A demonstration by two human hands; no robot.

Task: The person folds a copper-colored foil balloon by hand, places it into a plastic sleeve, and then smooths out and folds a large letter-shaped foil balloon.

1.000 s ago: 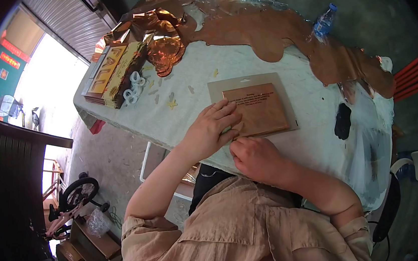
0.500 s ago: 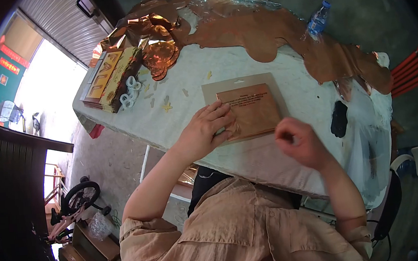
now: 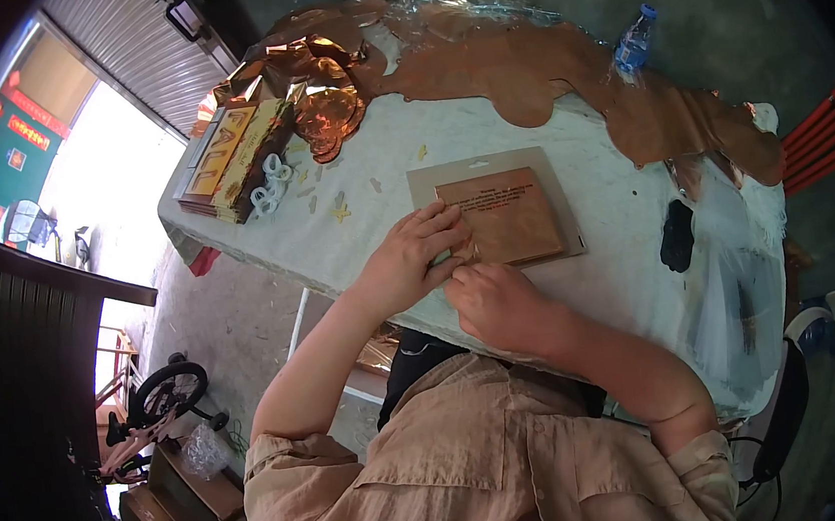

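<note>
A flat brown folded packet (image 3: 509, 221) with printed warning text lies over a tan backing card (image 3: 560, 171) that has a hang slot. My left hand (image 3: 415, 256) rests flat on the packet's left edge, its fingers stretched out over it. At the lower left corner, close to the left thumb, my right hand (image 3: 497, 303) has its fingers pinched together. Whatever is between those fingertips is hidden.
Left on the white-covered table (image 3: 543, 314) are a stack of printed packs (image 3: 237, 162), white rings (image 3: 272, 186) and shiny copper foil (image 3: 328, 108). Brown sheets (image 3: 488, 58) line the far edge, with a water bottle (image 3: 633, 44) and a black item (image 3: 677, 236) at right.
My right hand has moved left from beside the packet's lower right corner to its lower left corner. My left hand stays on the packet.
</note>
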